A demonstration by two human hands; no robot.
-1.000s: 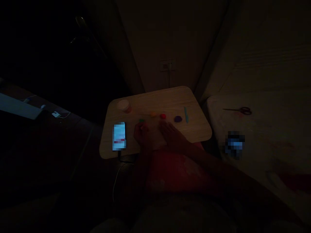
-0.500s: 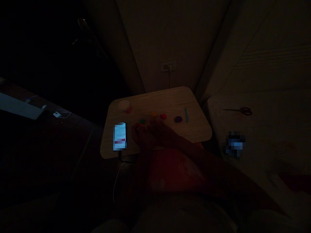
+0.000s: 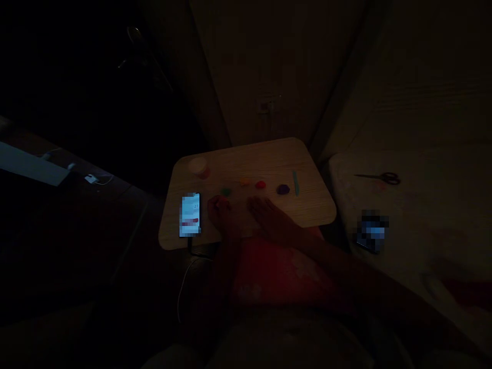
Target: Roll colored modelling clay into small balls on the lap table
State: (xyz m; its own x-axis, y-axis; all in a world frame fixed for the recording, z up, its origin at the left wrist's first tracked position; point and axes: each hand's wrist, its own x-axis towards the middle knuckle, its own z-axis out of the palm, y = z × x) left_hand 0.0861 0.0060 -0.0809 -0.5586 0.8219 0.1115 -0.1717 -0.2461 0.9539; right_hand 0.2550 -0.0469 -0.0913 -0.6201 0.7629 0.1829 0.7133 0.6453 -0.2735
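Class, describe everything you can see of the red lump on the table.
The red lump is a small, rounded blob, wider than tall in the picture. It may be modelling clay, but dim light hides its texture; no separate parts show. It lies on the wood-patterned table between an orange lump and a purple lump, just beyond the right hand, with a gap. Only the table appears to touch it.

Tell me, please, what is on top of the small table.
The table bears a phone, tub, green lump, orange lump, red lump, purple lump and teal stick. What the left hand and right hand cover cannot be seen.
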